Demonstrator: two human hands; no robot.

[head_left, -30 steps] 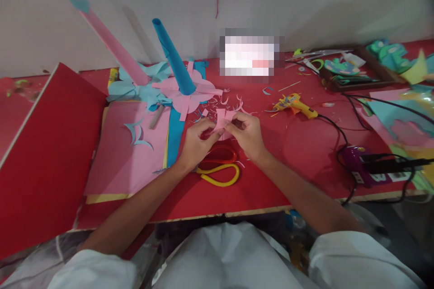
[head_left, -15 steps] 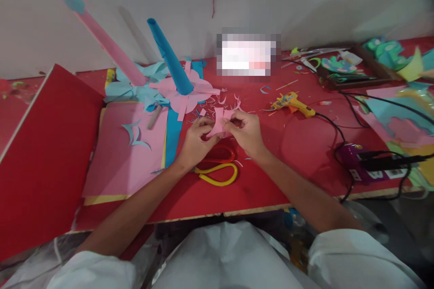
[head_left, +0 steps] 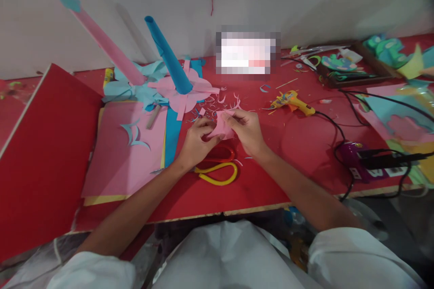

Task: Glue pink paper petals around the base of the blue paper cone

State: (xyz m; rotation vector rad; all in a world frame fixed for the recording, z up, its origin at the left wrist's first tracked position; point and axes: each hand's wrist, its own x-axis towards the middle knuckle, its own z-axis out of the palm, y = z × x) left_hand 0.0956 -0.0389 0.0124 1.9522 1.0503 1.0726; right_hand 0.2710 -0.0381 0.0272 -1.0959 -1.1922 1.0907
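Between my hands is a small cut piece of pink paper [head_left: 224,125] with curved edges. My left hand [head_left: 199,141] pinches its lower left side, thumb on top. The fingers of my right hand [head_left: 247,131] are closed on its upper right part. Just below them lie scissors with one red handle loop [head_left: 220,152] and one yellow handle loop [head_left: 219,175]; their blades pass under my left wrist. Thin paper scraps [head_left: 222,99] are scattered beyond my fingers.
A blue paper cone [head_left: 169,58] stands on a pink scalloped paper base [head_left: 200,90], beside a taller pink paper tube [head_left: 108,43]. Pink sheets [head_left: 111,158] are stacked at left. A yellow glue gun [head_left: 294,103] with its cord lies at right, near a purple box [head_left: 352,158].
My right fingers have shifted up and left over the pink paper, and its raised upper flap now looks folded down. My left hand has hardly moved.
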